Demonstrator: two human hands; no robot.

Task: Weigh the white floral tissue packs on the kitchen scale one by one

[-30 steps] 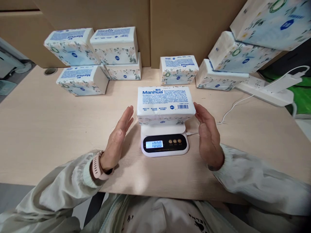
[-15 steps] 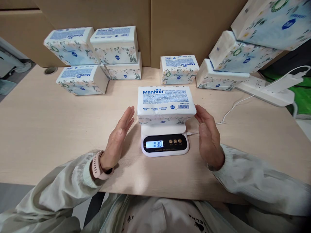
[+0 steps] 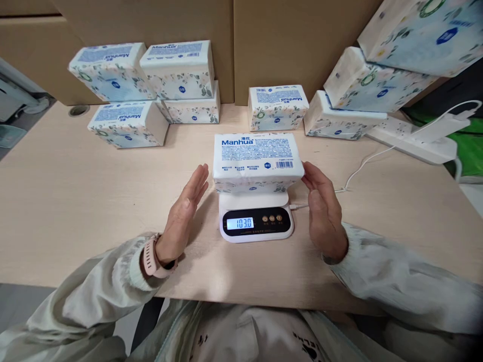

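Note:
A pack of tissues (image 3: 258, 160) marked "Manhua" lies flat on a white digital kitchen scale (image 3: 256, 224) in the middle of the table. The scale's lit display (image 3: 240, 223) reads 103.0, and its front edge faces me. On the left, my left hand (image 3: 183, 211) rests on its edge with fingers stretched out, a gap apart from the pack. My right hand (image 3: 323, 211) stands at the pack's right end, fingers extended and holding nothing; whether its fingertips touch the wrapper I cannot tell.
Several more tissue packs (image 3: 126, 125) are stacked at the back left. One single pack (image 3: 278, 108) sits behind the scale, and a leaning stack (image 3: 381, 85) stands at the right near a white power strip (image 3: 415, 138). A white cable (image 3: 356, 175) crosses the tabletop; cardboard boxes (image 3: 302, 42) stand behind.

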